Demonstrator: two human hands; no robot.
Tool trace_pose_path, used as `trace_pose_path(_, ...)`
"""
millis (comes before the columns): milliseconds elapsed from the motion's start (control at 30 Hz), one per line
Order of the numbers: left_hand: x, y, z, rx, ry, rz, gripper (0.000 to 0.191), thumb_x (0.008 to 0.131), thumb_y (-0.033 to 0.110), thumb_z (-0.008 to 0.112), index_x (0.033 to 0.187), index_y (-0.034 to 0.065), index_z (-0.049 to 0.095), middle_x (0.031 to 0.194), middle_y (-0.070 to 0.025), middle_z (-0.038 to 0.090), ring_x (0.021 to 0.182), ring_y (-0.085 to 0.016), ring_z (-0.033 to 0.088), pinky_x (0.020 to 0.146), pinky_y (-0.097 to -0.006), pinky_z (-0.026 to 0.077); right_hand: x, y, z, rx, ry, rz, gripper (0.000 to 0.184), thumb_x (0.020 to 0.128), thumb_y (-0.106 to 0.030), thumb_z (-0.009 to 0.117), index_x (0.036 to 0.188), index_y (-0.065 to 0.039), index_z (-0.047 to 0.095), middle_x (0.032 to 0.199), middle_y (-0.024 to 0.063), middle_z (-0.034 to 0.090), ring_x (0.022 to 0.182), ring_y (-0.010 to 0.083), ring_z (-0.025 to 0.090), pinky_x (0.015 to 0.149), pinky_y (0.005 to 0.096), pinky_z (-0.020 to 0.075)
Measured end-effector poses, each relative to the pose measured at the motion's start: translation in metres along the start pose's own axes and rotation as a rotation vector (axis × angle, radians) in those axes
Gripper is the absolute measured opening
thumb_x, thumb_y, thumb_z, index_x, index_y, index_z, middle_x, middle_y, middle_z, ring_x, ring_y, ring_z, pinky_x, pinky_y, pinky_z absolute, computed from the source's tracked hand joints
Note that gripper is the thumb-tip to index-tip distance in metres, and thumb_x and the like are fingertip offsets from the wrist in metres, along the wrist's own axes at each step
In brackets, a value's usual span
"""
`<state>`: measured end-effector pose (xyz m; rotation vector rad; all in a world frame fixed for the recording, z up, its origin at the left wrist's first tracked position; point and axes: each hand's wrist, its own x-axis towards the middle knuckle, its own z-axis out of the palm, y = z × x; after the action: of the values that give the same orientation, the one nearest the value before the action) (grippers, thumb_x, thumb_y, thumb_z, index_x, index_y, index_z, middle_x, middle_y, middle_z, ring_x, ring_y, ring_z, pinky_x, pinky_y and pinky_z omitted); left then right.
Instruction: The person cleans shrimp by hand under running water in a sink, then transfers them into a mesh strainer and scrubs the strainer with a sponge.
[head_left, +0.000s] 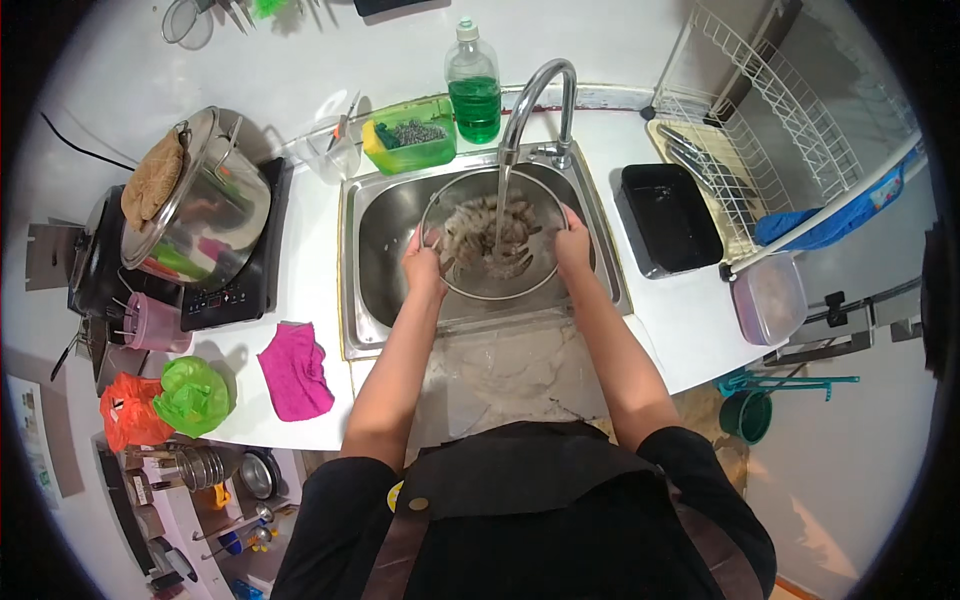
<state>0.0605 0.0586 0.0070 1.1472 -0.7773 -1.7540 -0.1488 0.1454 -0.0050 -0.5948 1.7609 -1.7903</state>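
Both hands hold a round bowl (496, 292) with a shiny rim over the stainless steel sink (382, 247). My left hand (424, 262) grips its left edge, and my right hand (572, 244) grips its right edge. Several raw shrimp (487, 225) lie inside the bowl. Water runs onto them from the curved chrome faucet (514, 120) above. The fingers under the bowl are partly hidden.
Behind the sink stand a green dish soap bottle (476, 105) and a green sponge tray (411, 154). A large steel pot (214, 210) sits on an induction cooktop at left, near a pink cloth (298, 373). A black basin (670, 217) and a white dish rack (795, 112) are at right.
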Motion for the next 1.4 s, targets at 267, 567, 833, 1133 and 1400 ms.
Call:
trace_pose_path(267,0.000,-0.003,-0.007,-0.217,-0.013,-0.075,0.087,0.056,-0.018,0.026,0.133,0.0175,0.041,0.126,-0.0070,0.048,0.116,-0.026,0.047,0.074,-0.0448,0.045,0.000,-0.078,0.058,-0.150,-0.675,0.118,0.018,0.083,-0.014,0.055,0.089,0.000,0.063,0.072,0.0062,0.061,0.067,0.0169,0.060,0.058,0.0276,0.0487)
trace_pose_path(567,-0.029,0.031,-0.010,-0.229,-0.071,-0.148,0.091,0.053,-0.016,0.030,0.137,0.0174,0.034,0.136,-0.0120,0.038,0.126,-0.030,0.036,0.092,-0.0563,0.036,0.059,-0.107,0.057,-0.919,-0.516,-0.862,0.025,0.080,-0.016,0.046,0.072,0.002,0.061,0.076,0.0232,0.061,0.074,0.0379,0.061,0.070,0.0415,0.0500)
trace_pose_path(833,-0.048,0.057,-0.038,-0.194,-0.033,-0.084,0.094,0.051,-0.013,0.035,0.139,0.0199,0.028,0.140,-0.0131,0.034,0.130,-0.028,0.033,0.101,-0.0581,0.027,0.077,-0.071,0.048,-1.158,-0.594,-0.458,0.056,0.090,-0.046,0.038,0.081,0.003,0.065,0.082,0.0272,0.061,0.084,0.0420,0.059,0.081,0.0457,0.0446)
trace_pose_path(1133,-0.045,0.071,-0.057,-0.237,0.037,-0.046,0.095,0.053,-0.016,0.033,0.141,0.0185,0.024,0.141,-0.0146,0.032,0.130,-0.028,0.033,0.101,-0.0585,0.026,0.016,-0.039,0.028,0.101,-0.753,0.270,0.058,0.082,-0.033,0.049,0.134,-0.011,0.040,0.125,0.0080,0.050,0.100,0.0199,0.054,0.083,0.0281,0.0430)
trace_pose_path(1400,-0.030,0.047,-0.034,0.839,0.041,0.547,0.071,0.069,-0.013,0.040,0.135,0.0125,0.037,0.129,-0.0181,0.042,0.115,-0.034,0.045,0.094,-0.0382,0.038,-0.048,-0.045,0.018,0.497,-0.295,0.111,0.079,0.061,0.015,0.036,0.136,-0.009,0.037,0.130,0.0088,0.044,0.106,0.0152,0.051,0.074,0.0226,0.0507)
